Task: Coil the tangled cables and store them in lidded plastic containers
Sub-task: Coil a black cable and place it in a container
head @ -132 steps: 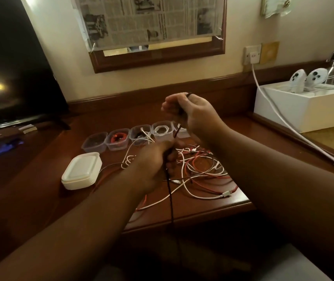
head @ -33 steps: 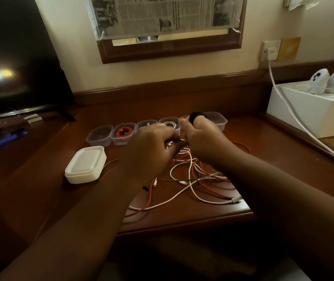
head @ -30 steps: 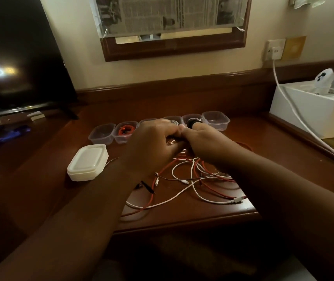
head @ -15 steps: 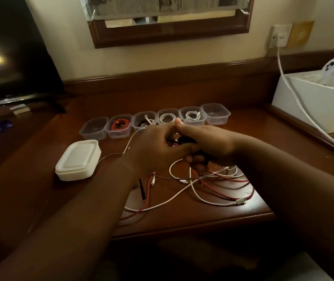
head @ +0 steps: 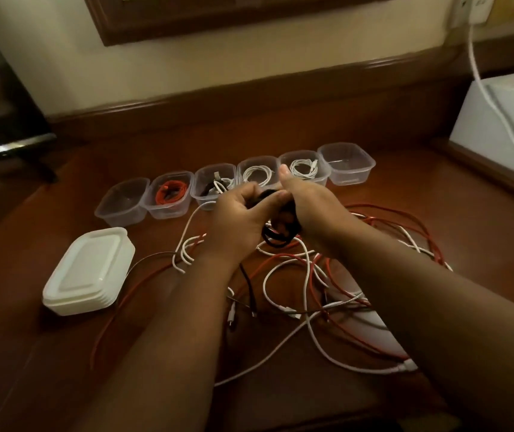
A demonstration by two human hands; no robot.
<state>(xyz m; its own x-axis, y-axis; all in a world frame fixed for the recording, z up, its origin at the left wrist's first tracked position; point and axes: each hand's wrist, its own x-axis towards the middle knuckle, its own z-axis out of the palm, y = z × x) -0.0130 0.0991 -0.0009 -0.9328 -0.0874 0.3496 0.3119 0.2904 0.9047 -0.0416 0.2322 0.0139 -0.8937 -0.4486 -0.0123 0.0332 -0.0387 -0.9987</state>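
Holding a black cable coil (head: 280, 227) between them, the left hand (head: 237, 219) and right hand (head: 308, 207) had their fingers curled round it above the tangled cables (head: 311, 275) mid-desk. Half a second before, the coil was hidden. Six open containers (head: 347, 165) lined the desk's (head: 467, 232) back edge; stacked lids (head: 89, 271) sat left.

Single head-worn view, forward and steeply down, close over the hands (head: 274, 213); wooden desk (head: 436, 213) beneath
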